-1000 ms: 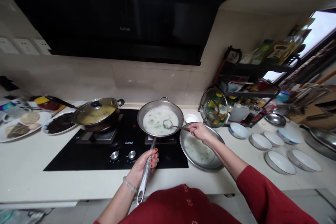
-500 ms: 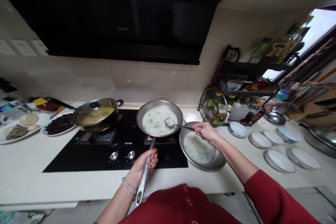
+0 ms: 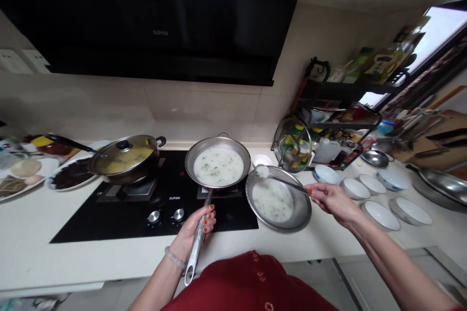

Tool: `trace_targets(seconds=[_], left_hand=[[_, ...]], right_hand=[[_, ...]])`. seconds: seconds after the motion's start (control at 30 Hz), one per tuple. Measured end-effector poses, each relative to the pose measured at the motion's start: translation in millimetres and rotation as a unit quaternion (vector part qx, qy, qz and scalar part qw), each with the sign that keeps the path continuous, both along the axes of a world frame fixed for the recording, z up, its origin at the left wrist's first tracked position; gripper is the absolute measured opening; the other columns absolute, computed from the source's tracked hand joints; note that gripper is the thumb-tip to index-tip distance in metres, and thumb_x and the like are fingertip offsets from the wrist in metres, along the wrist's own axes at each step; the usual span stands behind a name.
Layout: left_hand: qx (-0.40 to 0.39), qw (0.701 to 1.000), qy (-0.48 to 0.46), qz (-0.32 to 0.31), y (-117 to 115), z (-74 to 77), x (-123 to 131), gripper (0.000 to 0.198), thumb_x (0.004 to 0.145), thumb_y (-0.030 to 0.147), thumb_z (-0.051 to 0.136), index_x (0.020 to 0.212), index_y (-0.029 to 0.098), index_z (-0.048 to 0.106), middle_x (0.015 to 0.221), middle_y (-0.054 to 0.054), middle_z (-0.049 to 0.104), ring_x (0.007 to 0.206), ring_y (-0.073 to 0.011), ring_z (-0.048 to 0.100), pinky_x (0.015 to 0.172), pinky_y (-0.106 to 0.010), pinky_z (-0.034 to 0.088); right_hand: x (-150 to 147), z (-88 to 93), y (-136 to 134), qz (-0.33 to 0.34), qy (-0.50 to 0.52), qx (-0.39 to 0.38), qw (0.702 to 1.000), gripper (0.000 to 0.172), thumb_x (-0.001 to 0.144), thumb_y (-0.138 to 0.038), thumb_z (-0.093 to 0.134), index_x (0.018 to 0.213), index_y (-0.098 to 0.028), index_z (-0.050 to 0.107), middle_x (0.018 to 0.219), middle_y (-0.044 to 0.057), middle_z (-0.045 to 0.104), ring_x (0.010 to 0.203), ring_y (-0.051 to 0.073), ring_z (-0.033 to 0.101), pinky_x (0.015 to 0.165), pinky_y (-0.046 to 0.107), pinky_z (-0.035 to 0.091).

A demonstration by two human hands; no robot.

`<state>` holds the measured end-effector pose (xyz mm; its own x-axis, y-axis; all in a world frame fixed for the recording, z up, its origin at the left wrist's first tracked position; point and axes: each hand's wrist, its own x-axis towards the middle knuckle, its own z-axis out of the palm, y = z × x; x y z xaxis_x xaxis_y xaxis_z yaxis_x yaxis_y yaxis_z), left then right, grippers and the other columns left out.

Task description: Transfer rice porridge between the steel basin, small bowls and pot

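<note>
My left hand [image 3: 200,226] is wrapped round the long metal handle of a frying pan [image 3: 188,156], which sits on the right burner. White soup with green bits [image 3: 219,164] fills much of the pan. In my right hand [image 3: 333,199] is the handle of a ladle [image 3: 262,171], its bowl full of the white soup. The ladle's bowl hangs over the far left rim of a metal basin [image 3: 303,206] on the counter. More of the same soup [image 3: 273,200] lies in that basin.
A lidded wok [image 3: 124,163] stands on the left burner of the black hob [image 3: 127,218]. Plates of food [image 3: 71,173] lie to its left. Several white bowls [image 3: 381,215] stand right of the basin, before a seasoning rack [image 3: 339,124]. A glass lid [image 3: 292,146] leans there.
My right hand has moved right, carrying the full ladle from over the frying pan to over the basin. My left hand still grips the pan's handle. The view has shifted slightly.
</note>
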<state>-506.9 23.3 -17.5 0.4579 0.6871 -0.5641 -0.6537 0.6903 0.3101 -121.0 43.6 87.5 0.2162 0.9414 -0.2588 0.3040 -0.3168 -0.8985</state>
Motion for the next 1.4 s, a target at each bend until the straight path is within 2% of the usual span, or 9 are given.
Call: trace_targets(seconds=[0.17,0.37,0.47,0.6,0.7,0.8,1.0,1.13,1.4], left_hand=[[-0.011,1.000,0.024,-0.011,-1,10.3,0,0.020,0.088,0.021,0.056,0.071,0.015,0.047,0.051,0.006,0.040,0.034,-0.0021,0.034,0.032,-0.012,0.031],[-0.008,0.999,0.014,-0.051,1,4.7,-3,0.029,0.086,0.028,0.060,0.066,0.016,0.044,0.048,0.007,0.035,0.033,-0.0029,0.034,0.030,-0.012,0.026],[-0.012,0.999,0.013,-0.044,1,2.8,-4,0.028,0.088,0.027,0.058,0.066,0.015,0.044,0.048,0.007,0.036,0.033,-0.0021,0.034,0.031,-0.011,0.026],[-0.016,0.999,0.017,-0.043,0,6.7,-2,0.029,0.090,0.029,0.054,0.066,0.016,0.044,0.047,0.007,0.035,0.032,-0.0026,0.033,0.030,-0.012,0.025],[-0.024,0.999,0.029,-0.015,-2,13.6,1,0.026,0.092,0.025,0.050,0.068,0.015,0.045,0.048,0.006,0.037,0.033,-0.0024,0.033,0.031,-0.011,0.027],[-0.032,0.999,0.031,-0.001,-3,20.3,3,0.022,0.093,0.021,0.047,0.072,0.014,0.047,0.051,0.005,0.040,0.034,-0.0022,0.033,0.033,-0.011,0.030],[-0.031,0.999,0.029,-0.017,-2,20.1,2,0.028,0.094,0.025,0.045,0.068,0.015,0.046,0.048,0.006,0.036,0.033,-0.0028,0.032,0.031,-0.012,0.028],[-0.020,1.000,0.015,-0.005,-1,12.5,1,0.025,0.093,0.022,0.046,0.069,0.014,0.046,0.050,0.005,0.039,0.034,-0.0022,0.033,0.032,-0.011,0.029],[-0.026,1.000,-0.005,-0.015,-1,7.5,1,0.026,0.093,0.024,0.046,0.069,0.015,0.046,0.048,0.005,0.038,0.033,-0.0032,0.034,0.031,-0.012,0.029]], right_hand=[[17,-56.9,-31,0.046,-0.252,0.117,0.960,0.029,0.075,-0.033,0.051,0.087,-0.016,0.072,0.065,0.007,0.067,0.059,0.020,0.060,0.052,0.029,0.044],[31,-104.8,-70,0.092,-0.593,0.259,0.757,0.040,0.083,-0.010,0.038,0.111,-0.016,0.066,0.084,0.009,0.070,0.058,0.017,0.062,0.048,0.025,0.038],[39,-101.9,-80,0.076,-0.632,0.300,0.710,0.042,0.083,-0.006,0.040,0.116,-0.015,0.064,0.073,0.006,0.067,0.060,0.015,0.062,0.052,0.024,0.039],[36,-98.3,-78,0.009,-0.527,0.262,0.809,0.035,0.084,-0.017,0.043,0.109,-0.015,0.067,0.078,0.009,0.070,0.065,0.017,0.063,0.055,0.025,0.042],[26,-99.8,-69,-0.065,-0.308,0.153,0.937,0.029,0.078,-0.030,0.047,0.091,-0.015,0.070,0.067,0.008,0.067,0.057,0.019,0.060,0.052,0.028,0.044],[12,-91.9,-58,-0.127,-0.068,0.052,0.988,0.033,0.068,-0.038,0.057,0.087,-0.013,0.068,0.051,0.001,0.056,0.045,0.015,0.049,0.044,0.026,0.037],[-26,-53.4,-26,-0.081,0.039,0.065,0.994,0.048,0.061,-0.040,0.066,0.097,-0.008,0.068,0.054,0.000,0.056,0.047,0.012,0.047,0.047,0.024,0.035],[-61,-38.9,10,0.075,-0.132,0.137,0.979,0.040,0.077,-0.036,0.049,0.100,-0.010,0.070,0.059,0.003,0.062,0.055,0.018,0.054,0.056,0.029,0.042],[-134,-32.0,70,0.218,-0.447,0.101,0.862,0.036,0.091,-0.018,0.037,0.117,-0.016,0.063,0.099,0.015,0.071,0.094,0.026,0.066,0.081,0.033,0.043]])
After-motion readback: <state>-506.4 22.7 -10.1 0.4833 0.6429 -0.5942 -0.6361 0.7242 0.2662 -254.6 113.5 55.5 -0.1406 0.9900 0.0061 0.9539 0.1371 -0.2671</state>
